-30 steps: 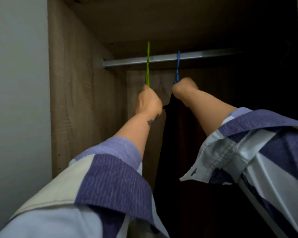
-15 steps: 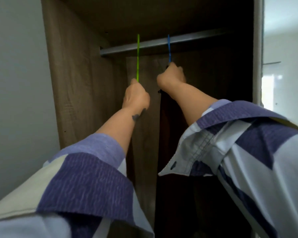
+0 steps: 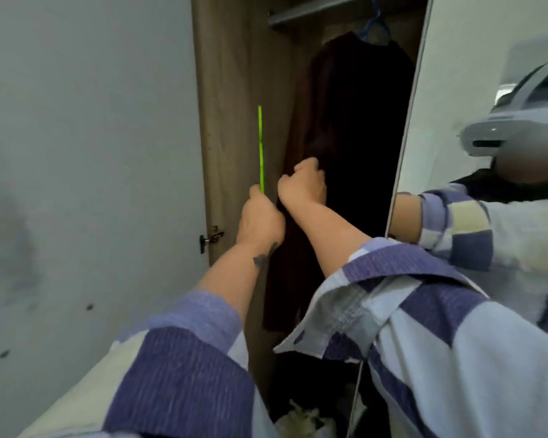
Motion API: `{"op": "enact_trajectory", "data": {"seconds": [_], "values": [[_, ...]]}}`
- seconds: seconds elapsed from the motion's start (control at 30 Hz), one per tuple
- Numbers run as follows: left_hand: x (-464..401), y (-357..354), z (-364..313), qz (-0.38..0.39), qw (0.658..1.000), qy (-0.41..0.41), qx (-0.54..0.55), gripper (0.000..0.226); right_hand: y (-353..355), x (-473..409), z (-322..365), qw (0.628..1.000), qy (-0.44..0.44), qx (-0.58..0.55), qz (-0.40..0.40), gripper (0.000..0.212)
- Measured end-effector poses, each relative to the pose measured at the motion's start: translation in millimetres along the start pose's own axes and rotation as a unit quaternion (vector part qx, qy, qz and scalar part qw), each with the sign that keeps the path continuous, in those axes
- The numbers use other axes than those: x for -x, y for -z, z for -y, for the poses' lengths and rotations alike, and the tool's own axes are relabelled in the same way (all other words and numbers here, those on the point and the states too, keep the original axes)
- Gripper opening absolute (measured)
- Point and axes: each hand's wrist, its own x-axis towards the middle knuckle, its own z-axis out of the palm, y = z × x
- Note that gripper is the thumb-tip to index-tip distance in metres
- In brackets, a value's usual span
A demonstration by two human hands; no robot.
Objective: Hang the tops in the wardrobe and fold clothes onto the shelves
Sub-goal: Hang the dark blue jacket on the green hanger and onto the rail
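A dark top (image 3: 351,128) hangs inside the wardrobe on a blue hanger (image 3: 374,26) hooked over the metal rail (image 3: 310,11). My right hand (image 3: 302,184) grips the left side of that top at about mid height. My left hand (image 3: 260,221) holds a green hanger (image 3: 260,147), seen edge-on as a thin upright line, off the rail and in front of the wardrobe's left side panel (image 3: 231,90). Whether anything hangs on the green hanger is hidden by my hands.
A mirrored door (image 3: 475,74) stands open on the right and reflects a person in a checked shirt. A grey wall (image 3: 86,153) fills the left. A hinge (image 3: 211,238) sits on the side panel. Pale crumpled items (image 3: 304,418) lie at the wardrobe bottom.
The green hanger has come off the rail and down with my left hand. My right hand left the blue hanger's hook and dropped to the dark top. The view has tilted down.
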Motion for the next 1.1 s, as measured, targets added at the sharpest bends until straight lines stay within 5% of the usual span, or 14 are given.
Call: {"op": "enact_trajectory", "data": {"seconds": [0.13, 0.23, 0.4, 0.77, 0.93, 1.1], "values": [[68, 25, 25, -0.012, 0.998, 0.059, -0.003, 0.032, -43, 50, -20, 0.980, -0.067, -0.054, 0.181, 0.057], [115, 49, 40, -0.011, 0.997, 0.080, 0.002, 0.031, -52, 102, -13, 0.963, -0.081, -0.078, 0.244, 0.042], [191, 88, 58, -0.007, 0.996, 0.077, -0.055, 0.044, -55, 174, -3, 0.950, -0.092, -0.066, 0.293, 0.009], [337, 209, 88, -0.122, 0.975, 0.160, -0.090, 0.044, -21, 329, 24, 0.917, 0.037, 0.104, 0.384, 0.011], [401, 284, 97, -0.186, 0.934, 0.139, -0.273, 0.044, 28, 405, 39, 0.841, 0.214, 0.080, 0.491, 0.026], [467, 344, 103, -0.191, 0.863, 0.186, -0.430, 0.040, 48, 466, 50, 0.753, 0.177, -0.089, 0.627, 0.030]]}}
